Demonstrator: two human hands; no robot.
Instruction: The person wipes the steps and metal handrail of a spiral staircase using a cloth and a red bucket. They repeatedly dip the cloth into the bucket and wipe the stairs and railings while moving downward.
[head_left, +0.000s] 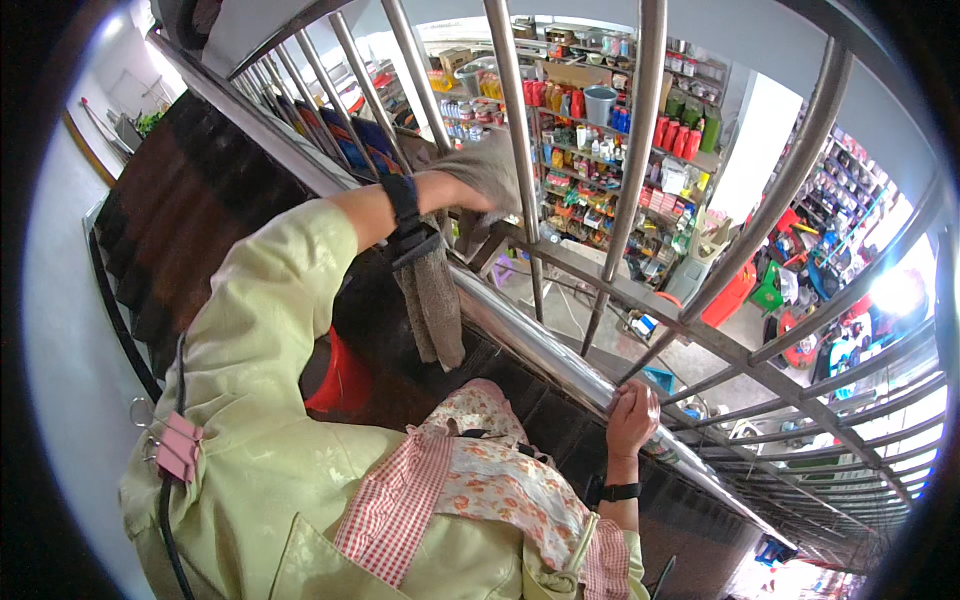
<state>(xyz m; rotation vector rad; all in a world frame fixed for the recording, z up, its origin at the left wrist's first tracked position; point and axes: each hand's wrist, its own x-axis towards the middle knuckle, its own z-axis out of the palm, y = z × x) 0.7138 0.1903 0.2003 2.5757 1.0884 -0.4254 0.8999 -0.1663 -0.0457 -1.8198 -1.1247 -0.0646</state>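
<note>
My left hand (469, 193) reaches to the upright metal bars of a railing, with a grey-brown cloth (491, 166) bunched over its fingers against a bar (514, 120). More of this cloth, or a second one, hangs below my wrist in front of the polished metal handrail (525, 322); how the two parts join is hidden. Lower at the right, my right hand (632, 420) is curled on that handrail, its fingers partly hidden. Black straps circle both wrists. A floral apron with red-checked trim (495, 480) covers my front.
Dark stair treads (176, 217) lie left of the railing. A red object (341, 375), partly hidden, stands under my left arm. Through the bars, far below, are shelves of bottles and goods (585, 161), a red container (731, 296) and a green stool-like item (769, 289).
</note>
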